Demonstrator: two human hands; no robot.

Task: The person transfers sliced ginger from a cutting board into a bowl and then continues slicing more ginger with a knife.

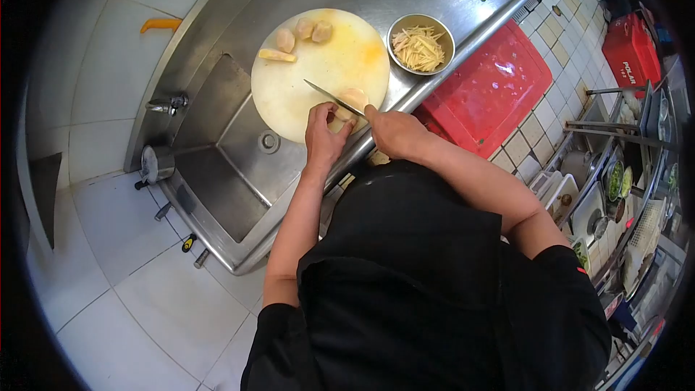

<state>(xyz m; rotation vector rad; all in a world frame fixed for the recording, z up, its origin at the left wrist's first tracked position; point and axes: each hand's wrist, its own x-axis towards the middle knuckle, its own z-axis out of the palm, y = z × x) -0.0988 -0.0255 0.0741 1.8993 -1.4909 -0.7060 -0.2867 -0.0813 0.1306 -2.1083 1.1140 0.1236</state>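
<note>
A round white cutting board (304, 72) lies on the steel counter beside the sink. My right hand (397, 132) is wrapped round the handle of a knife (329, 95), whose blade points up and left over a pale peeled piece (355, 98) near the board's lower right edge. My left hand (326, 134) has its fingers closed on that piece, below the blade. Several small pale pieces (285, 40) and a yellowish flat slice (277, 55) sit at the board's upper left. Right of the board, a metal bowl (394, 58) holds thin pale-yellow strips (418, 48).
The steel sink (239, 152) with a faucet (167, 106) is at the left. Beyond the counter's front edge is a red lid (499, 87) at the right. A red box (631, 49) and shelves with food containers (565, 199) stand farther right.
</note>
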